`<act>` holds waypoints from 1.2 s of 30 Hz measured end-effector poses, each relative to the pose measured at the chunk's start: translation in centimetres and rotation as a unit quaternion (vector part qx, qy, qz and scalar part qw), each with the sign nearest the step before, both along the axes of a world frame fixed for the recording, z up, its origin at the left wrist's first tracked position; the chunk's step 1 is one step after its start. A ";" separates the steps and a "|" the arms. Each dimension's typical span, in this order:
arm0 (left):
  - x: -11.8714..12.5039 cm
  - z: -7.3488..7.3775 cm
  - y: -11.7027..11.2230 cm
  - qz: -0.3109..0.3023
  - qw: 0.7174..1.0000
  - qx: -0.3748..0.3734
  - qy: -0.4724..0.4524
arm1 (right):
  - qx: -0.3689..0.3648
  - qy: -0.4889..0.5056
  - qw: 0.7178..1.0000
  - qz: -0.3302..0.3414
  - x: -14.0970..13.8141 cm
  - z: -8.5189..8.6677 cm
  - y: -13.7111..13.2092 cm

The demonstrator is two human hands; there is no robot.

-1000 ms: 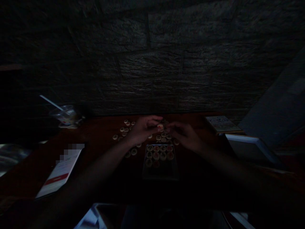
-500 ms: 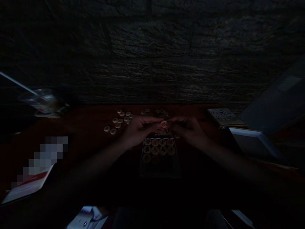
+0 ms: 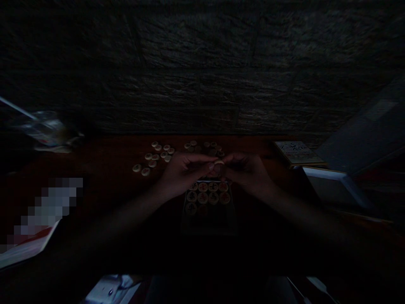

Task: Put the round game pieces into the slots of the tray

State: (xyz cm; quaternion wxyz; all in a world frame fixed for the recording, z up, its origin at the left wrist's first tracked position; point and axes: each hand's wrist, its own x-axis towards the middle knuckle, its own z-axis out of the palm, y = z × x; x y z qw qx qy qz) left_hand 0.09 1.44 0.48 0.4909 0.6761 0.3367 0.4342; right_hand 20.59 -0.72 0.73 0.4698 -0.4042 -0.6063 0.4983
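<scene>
Between the person's left hand [image 3: 182, 174] and right hand [image 3: 251, 174], one round piece [image 3: 218, 162], pinched by both, grips nearly closed, partly filled tray [image 3: 220, 219] just below, loose pieces [image 3: 153, 163] beyond leftward.

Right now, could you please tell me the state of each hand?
Left hand: closed, holding one side of a round piece.
Right hand: closed, fingers on the same round piece's other side.

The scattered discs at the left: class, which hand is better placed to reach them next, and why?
Left, probably: the left hand is nearer the scattered discs, while the right hand is farther across. Both are occupied at the held disc, though.
</scene>
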 end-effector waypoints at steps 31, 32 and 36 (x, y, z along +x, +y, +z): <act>0.9 0.0 -1.6 -0.013 0.997 0.055 -0.060 | 0.002 0.025 1.000 -0.014 -0.4 0.3 -0.8; 0.9 0.0 -1.6 -0.013 0.996 0.057 -0.064 | -0.002 0.029 1.000 -0.008 -0.4 0.3 -0.8; 1.0 0.0 -1.3 -0.007 0.996 0.031 -0.087 | 0.005 0.027 0.999 0.016 -0.2 0.4 -0.7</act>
